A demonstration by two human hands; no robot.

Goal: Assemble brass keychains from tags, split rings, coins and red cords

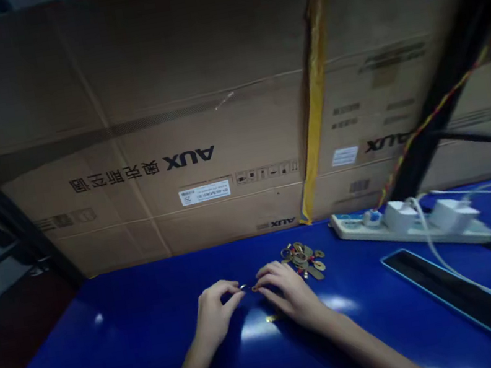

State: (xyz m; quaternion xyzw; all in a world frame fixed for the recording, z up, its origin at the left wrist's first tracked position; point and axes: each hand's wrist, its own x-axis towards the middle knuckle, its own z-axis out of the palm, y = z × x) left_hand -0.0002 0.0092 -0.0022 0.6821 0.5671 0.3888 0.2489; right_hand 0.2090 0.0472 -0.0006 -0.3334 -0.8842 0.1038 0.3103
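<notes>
Between thumb and fingers, my left hand (215,311) pinches a small shiny metal piece (243,287), too small to name. Just to its right, my right hand (289,293) pinches a small brass-coloured piece (254,288); its fingers hide part of it. The two fingertips face each other a short gap apart, above the blue tabletop (128,354). Beyond my right hand lies a pile of brass-coloured discs, rings and tags (302,256) with bits of red. A small gold-coloured piece (272,318) rests on the table below my right hand.
Large cardboard boxes (119,104) stand along the table's back edge. At the right lie a white power strip (347,226) with plugs, a trailing white cable (441,258) and a dark, blue-edged flat panel (442,289). Black frame posts (8,205) rise at both sides.
</notes>
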